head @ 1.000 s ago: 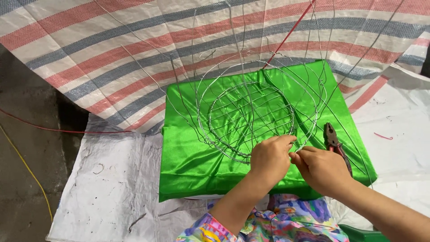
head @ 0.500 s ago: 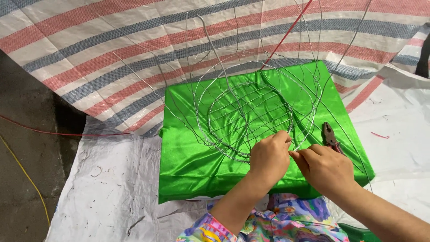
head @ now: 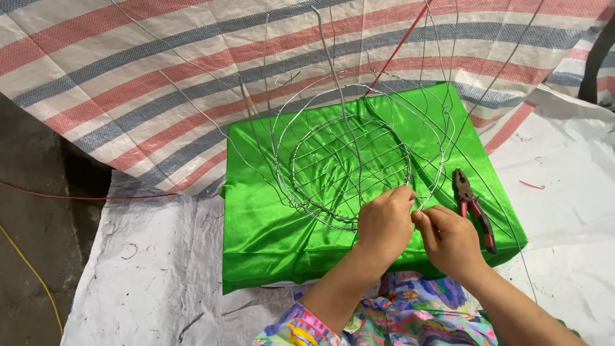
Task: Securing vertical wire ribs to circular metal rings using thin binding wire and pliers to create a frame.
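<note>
on green cloth point(head: 269, 237), left hand point(head: 384, 221) and right hand point(head: 451, 240) pinch wire frame point(head: 346, 160).

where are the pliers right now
In the head view the pliers lie on the right side of the green cloth, just right of the right hand and the wire frame.

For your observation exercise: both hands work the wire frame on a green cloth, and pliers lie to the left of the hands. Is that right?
Not quite. The head view shows the pliers lying to the right of the hands, on the green cloth. The left hand and right hand do work the wire frame.
</note>
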